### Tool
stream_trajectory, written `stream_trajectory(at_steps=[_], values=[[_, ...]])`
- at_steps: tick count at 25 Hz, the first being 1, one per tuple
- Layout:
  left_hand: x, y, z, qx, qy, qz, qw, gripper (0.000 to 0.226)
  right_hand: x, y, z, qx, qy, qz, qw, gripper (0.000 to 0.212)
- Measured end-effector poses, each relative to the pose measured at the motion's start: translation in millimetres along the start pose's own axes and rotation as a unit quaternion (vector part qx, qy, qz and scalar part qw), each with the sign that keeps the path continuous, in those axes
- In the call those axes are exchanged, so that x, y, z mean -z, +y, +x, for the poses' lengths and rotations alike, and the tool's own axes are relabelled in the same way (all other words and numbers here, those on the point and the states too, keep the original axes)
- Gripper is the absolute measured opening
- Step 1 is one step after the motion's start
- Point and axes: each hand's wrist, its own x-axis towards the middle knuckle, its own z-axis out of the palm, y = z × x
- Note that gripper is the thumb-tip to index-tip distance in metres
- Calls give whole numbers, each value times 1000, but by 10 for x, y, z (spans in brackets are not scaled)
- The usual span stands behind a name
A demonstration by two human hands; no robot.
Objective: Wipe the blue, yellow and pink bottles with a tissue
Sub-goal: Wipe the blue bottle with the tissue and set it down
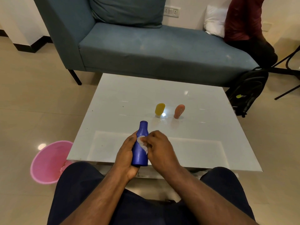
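My left hand grips the blue bottle from the left side, holding it above the near edge of the white table. Against the bottle's right side my right hand presses a crumpled white tissue, pinched in its fingers. The bottle's neck points away from me. The yellow bottle and the pink bottle stand cap-down side by side on the table further back, apart from both hands.
A pink bin stands on the floor left of the table. Behind the table is a blue sofa with a person seated at its right end. A black backpack leans by the table's far right corner.
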Motion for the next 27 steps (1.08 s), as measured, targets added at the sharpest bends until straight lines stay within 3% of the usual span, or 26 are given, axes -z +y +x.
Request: stream_trajectory(at_steps=[2,5,9,12,14,18,19,23,27], values=[[-30,-9,-28,-6,-5,12,1000,38,37,37,222,-34,25,10,999,28],[-1,25,-30,-5,-11,-11,1000,40,-82,-77,70,-15,16,1,1000,18],[29,26,-38,12,-21,-15,1000,42,-42,-24,-63,111,-15,-99,989,23],[-14,-8,-61,11,-9,31,999,44,73,100,321,5,33,-73,997,19],[-12,-2,-57,7,-8,36,999,53,15,31,298,-63,25,-6,998,11],[8,2,-47,1,-24,31,999,59,-30,-127,-18,79,-66,-97,990,27],[-2,0,-50,-1,-21,41,999,59,29,-61,69,86,-64,-122,987,31],[-11,-10,-39,1,-2,65,998,57,176,87,412,-13,-10,-123,992,35],[-12,16,-46,8,-14,24,1000,59,-47,-146,-37,70,-64,-107,990,31]])
